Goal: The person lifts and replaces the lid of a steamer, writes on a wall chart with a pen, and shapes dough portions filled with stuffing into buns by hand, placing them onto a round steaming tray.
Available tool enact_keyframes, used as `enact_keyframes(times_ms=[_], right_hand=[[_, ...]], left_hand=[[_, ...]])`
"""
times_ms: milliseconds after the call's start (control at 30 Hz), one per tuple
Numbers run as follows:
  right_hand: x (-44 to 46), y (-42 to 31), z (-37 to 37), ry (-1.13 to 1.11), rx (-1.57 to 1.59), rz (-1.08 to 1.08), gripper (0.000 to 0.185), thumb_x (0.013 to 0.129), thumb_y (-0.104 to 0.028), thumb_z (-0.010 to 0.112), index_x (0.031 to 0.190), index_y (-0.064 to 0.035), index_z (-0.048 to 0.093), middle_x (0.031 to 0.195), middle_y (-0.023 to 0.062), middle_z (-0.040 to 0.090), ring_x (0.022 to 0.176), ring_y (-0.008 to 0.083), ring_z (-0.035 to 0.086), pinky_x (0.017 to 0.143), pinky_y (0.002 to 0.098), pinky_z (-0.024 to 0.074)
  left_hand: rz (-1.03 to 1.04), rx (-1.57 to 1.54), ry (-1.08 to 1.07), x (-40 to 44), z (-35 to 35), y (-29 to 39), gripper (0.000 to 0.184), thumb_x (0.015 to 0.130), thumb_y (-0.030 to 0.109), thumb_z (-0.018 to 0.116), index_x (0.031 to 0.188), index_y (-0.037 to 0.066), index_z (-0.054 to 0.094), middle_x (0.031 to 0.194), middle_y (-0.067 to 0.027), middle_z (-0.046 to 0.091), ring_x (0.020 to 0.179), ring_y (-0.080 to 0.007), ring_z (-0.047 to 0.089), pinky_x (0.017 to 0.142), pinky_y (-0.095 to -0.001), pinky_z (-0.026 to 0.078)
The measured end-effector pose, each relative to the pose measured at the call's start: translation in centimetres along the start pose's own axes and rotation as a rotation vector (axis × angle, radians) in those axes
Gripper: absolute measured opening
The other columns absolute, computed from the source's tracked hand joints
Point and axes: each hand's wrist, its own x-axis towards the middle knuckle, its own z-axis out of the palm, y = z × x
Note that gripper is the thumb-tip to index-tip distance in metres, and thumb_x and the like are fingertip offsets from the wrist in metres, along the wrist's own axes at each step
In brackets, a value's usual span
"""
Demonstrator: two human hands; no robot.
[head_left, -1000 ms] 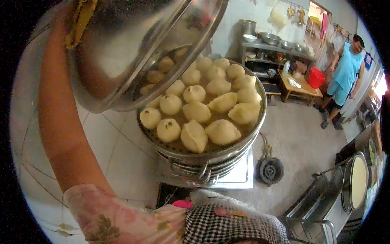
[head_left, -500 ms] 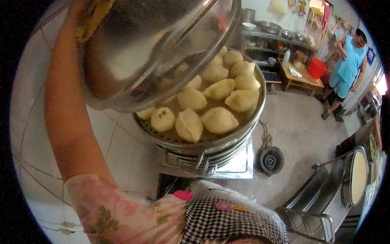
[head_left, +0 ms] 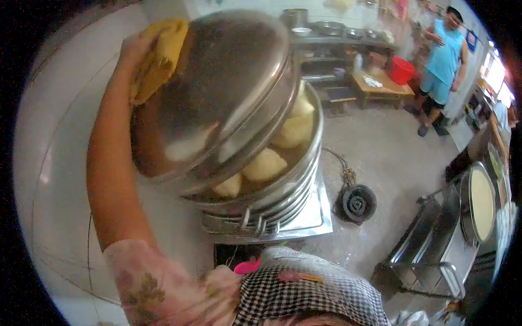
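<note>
A yellow cloth is bunched in my left hand, which grips a large metal steamer lid through it. Any handle is hidden beneath the cloth. The lid tilts over a round stacked steamer, its lower edge close to the near rim; I cannot tell whether they touch. Pale dumpling-shaped buns show in the gap on the right side, and the lid hides the others. My right hand is out of view.
A black burner with a hose sits on the floor right of the steamer. Metal rack and a round pan stand at right. A person in blue stands at the back near a low wooden table and red bucket.
The lid has come down over the steamer, its domed outside now facing me, and covers most of the buns. My left hand has come further into view. The camera view has shifted.
</note>
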Motion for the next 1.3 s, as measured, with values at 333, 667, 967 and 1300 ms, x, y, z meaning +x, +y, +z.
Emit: enact_keyframes(times_ms=[333, 667, 967, 1300], right_hand=[[-0.6, 8.8, 5.3, -0.04, 0.106, 0.1, 0.056, 0.062, -0.026, 0.075, 0.11, -0.0023, 0.058, 0.077, 0.0111, 0.067, 0.064, 0.0225, 0.063, 0.063, 0.0383, 0.0536], [0.6, 11.7, 8.7, -0.091, -0.016, 0.011, 0.053, 0.064, -0.031, 0.07, 0.11, -0.0069, 0.061, 0.084, 0.0122, 0.067, 0.07, 0.024, 0.065, 0.065, 0.0391, 0.0538], [-3.4, 7.1, 8.4, 0.025, -0.265, -0.228, 0.042, 0.074, -0.025, 0.063, 0.109, -0.004, 0.061, 0.092, 0.0168, 0.065, 0.083, 0.0276, 0.062, 0.075, 0.0367, 0.05], [-14.8, 2.4, 10.9, 0.095, -0.115, 0.097, 0.038, 0.077, -0.033, 0.06, 0.101, -0.0043, 0.066, 0.099, 0.0154, 0.064, 0.086, 0.0284, 0.063, 0.076, 0.0365, 0.0518]], left_hand=[[-0.007, 0.004, -0.089, -0.4, 8.3, 0.1, 0.05, 0.077, 0.041, 0.062, 0.105, 0.0, 0.062, 0.092, -0.0117, 0.065, 0.082, -0.0193, 0.059, 0.073, -0.0327, 0.045], [-0.035, 0.027, -0.06, -1.2, 10.3, 1.2, 0.049, 0.077, 0.04, 0.064, 0.106, 0.001, 0.06, 0.094, -0.0149, 0.063, 0.085, -0.0246, 0.058, 0.075, -0.0367, 0.045], [0.072, 0.174, -0.12, -1.0, 12.2, -1.0, 0.049, 0.076, 0.039, 0.065, 0.107, 0.002, 0.059, 0.095, -0.0172, 0.062, 0.088, -0.0293, 0.057, 0.077, -0.0405, 0.044], [0.192, 0.53, -0.215, 0.5, 10.3, -1.7, 0.048, 0.076, 0.038, 0.066, 0.109, 0.003, 0.056, 0.096, -0.0199, 0.061, 0.091, -0.0344, 0.055, 0.079, -0.0447, 0.044]])
